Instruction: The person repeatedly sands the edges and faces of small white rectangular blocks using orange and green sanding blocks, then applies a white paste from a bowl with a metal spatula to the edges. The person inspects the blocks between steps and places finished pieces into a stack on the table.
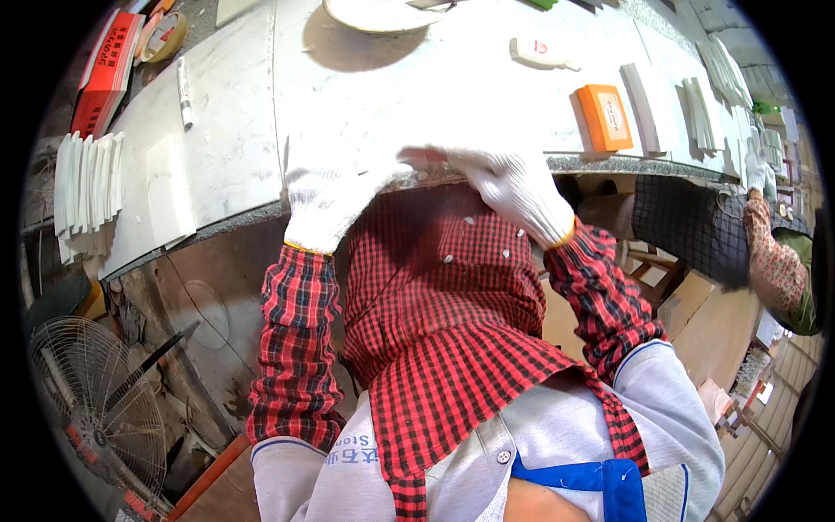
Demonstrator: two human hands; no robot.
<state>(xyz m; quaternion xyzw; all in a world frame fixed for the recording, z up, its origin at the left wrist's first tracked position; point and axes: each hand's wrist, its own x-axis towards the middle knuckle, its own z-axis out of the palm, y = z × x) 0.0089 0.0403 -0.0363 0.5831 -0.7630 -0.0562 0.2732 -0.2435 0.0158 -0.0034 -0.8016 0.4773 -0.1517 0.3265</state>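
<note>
Left hand (pixel 330 196), white-gloved: placed at the near edge of the surface (pixel 348 100), fingers bent; whether anything is gripped cannot be told through the glare. Right hand (pixel 519 187), gloved alike: turned inward, fingers partly bent; its grip cannot be told either. Small reddish item (pixel 424 157), blurred: seen between the hands, by the right fingertips. Orange box (pixel 603 117): set to the right. White bottle (pixel 541 53): laid farther back. White marker (pixel 184 94) and row of white strips (pixel 89 183): placed at left.
</note>
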